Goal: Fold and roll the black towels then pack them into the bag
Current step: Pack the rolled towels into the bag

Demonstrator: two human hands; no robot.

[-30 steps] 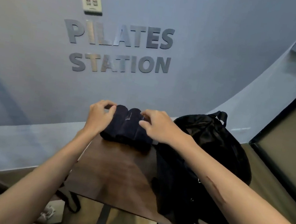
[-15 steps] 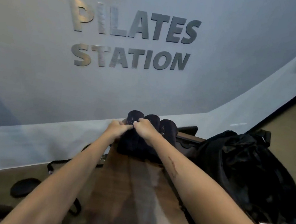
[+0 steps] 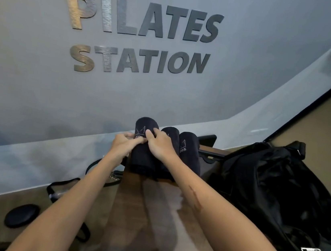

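Note:
Three rolled black towels lie side by side at the far end of a brown wooden table (image 3: 148,218). Each roll bears a small white crown logo. My left hand (image 3: 123,144) and my right hand (image 3: 161,144) both grip the leftmost rolled towel (image 3: 142,158) near its logo. The middle roll (image 3: 171,134) is partly hidden by my right hand, and the right roll (image 3: 189,153) lies untouched beside it. A black bag (image 3: 277,192) sits crumpled on the table's right side, a silver zip pull (image 3: 310,250) showing near its front.
A grey wall with "PILATES STATION" lettering (image 3: 142,38) stands right behind the table. Black straps (image 3: 61,189) and a black round pad (image 3: 21,215) lie on the floor to the left. A dark bracket (image 3: 209,140) sits behind the rolls.
The view has swung left and down, so the bag sits farther right. Both hands have come together from the bundle's two sides onto the leftmost roll.

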